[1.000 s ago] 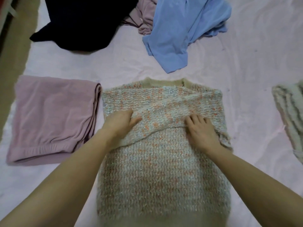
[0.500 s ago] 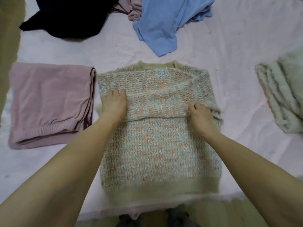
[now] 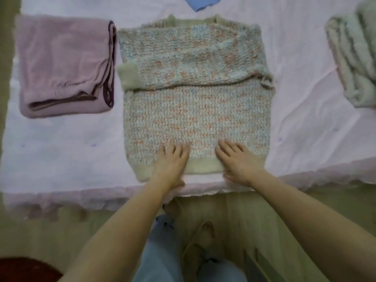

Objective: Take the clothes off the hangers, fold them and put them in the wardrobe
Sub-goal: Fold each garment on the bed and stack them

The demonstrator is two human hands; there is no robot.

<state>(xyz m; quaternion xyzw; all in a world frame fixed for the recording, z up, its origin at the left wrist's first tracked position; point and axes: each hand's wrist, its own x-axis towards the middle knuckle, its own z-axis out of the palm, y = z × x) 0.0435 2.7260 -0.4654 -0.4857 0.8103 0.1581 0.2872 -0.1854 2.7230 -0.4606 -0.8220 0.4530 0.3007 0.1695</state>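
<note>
Fingers [image 3: 179, 148] of both hands lie straight and slightly spread, flat on the near hem of the speckled pastel knitted sweater [image 3: 195, 110], holding nothing; the left hand [image 3: 171, 165] and right hand [image 3: 238, 161] sit just beside each other, probably to catch the beige ribbed band and fold it away toward the collar. That sweater rests face down at the middle of the pale pink bedsheet [image 3: 71, 151], its sleeves already crossed over the upper half so the bundle stays narrow. Just beside it on the left lies a folded mauve fleece garment [image 3: 61, 66]; well apart on the right, a folded grey-green striped fuzzy garment [image 3: 354, 58]; a blue cloth corner [image 3: 203, 2] shows at the far edge
</note>
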